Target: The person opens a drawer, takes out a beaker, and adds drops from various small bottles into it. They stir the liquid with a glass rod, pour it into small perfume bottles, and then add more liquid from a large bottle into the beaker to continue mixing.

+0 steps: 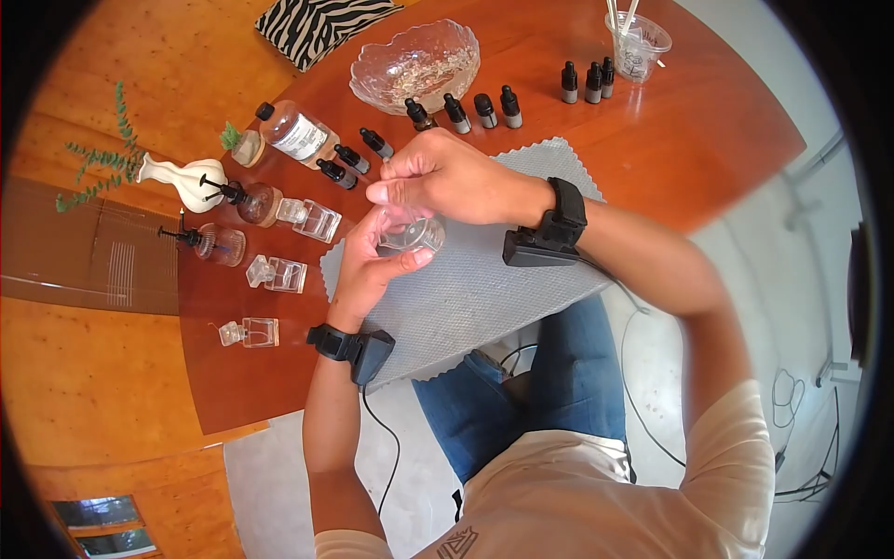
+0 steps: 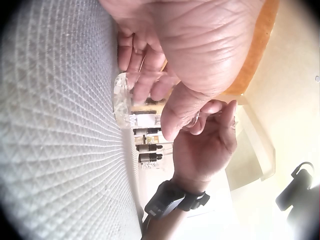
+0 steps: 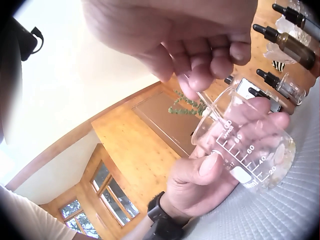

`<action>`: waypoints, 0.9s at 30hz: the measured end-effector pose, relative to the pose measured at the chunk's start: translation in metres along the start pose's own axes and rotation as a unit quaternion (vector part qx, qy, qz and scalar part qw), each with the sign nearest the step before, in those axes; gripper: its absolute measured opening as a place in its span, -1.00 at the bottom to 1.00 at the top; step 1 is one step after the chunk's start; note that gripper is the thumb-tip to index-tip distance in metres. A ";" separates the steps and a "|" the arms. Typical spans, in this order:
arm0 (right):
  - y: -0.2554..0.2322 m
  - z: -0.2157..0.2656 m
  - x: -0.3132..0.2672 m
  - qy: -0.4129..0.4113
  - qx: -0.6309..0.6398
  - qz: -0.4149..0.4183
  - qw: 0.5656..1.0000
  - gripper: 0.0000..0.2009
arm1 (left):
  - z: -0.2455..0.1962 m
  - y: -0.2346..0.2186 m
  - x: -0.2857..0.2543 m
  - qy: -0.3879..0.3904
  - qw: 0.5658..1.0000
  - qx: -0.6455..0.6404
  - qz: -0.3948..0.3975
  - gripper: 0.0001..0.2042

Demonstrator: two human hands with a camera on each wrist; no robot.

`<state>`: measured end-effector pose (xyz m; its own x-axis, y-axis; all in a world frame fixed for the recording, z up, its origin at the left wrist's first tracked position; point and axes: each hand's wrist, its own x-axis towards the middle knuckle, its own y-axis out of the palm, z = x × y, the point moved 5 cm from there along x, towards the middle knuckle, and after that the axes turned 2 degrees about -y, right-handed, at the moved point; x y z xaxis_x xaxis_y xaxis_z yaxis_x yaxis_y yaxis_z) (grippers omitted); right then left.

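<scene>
A clear glass beaker (image 3: 250, 150) with white measuring marks stands on the grey textured mat (image 1: 484, 289). My left hand (image 1: 366, 268) grips it from the side, thumb on the near wall and fingers round the far one. Above the rim, my right hand (image 1: 466, 182) pinches a thin clear rod (image 3: 202, 98) between thumb and fingers. The rod's lower part slants into the mouth of the beaker. A little clear, faintly yellowish content shows low in the beaker in the right wrist view. The rod's upper end is hidden by the right hand.
Several black-capped dropper bottles (image 1: 456, 114) stand beyond the mat. A large labelled bottle (image 1: 303, 135), glass perfume bottles (image 1: 284, 276) and a white vase (image 1: 191, 183) are at the left. Farther back sit a glass bowl (image 1: 419, 61) and a plastic cup (image 1: 643, 47) holding sticks.
</scene>
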<state>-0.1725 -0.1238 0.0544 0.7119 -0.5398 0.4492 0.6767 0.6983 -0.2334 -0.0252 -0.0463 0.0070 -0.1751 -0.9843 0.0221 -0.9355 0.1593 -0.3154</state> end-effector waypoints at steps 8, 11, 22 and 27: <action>0.002 -0.001 0.000 -0.011 -0.004 0.004 1.000 -0.55 | 0.003 -0.002 -0.001 -0.003 1.000 0.001 -0.012 -0.40; -0.001 0.000 -0.001 -0.032 -0.034 -0.028 0.998 -0.55 | 0.001 -0.001 0.000 0.006 1.000 0.011 -0.015 -0.38; 0.000 -0.006 0.001 -0.023 -0.026 -0.028 0.999 -0.55 | 0.003 -0.001 0.001 0.001 1.000 0.007 -0.002 -0.35; -0.001 0.001 -0.002 -0.040 -0.048 -0.057 0.996 -0.53 | 0.003 -0.001 0.002 0.008 1.000 0.003 -0.002 -0.36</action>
<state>-0.1748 -0.1234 0.0547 0.6138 -0.5712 0.5449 0.7706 0.5836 -0.2563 -0.0240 -0.0484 0.0041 -0.1761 -0.9836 0.0379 -0.9346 0.1550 -0.3200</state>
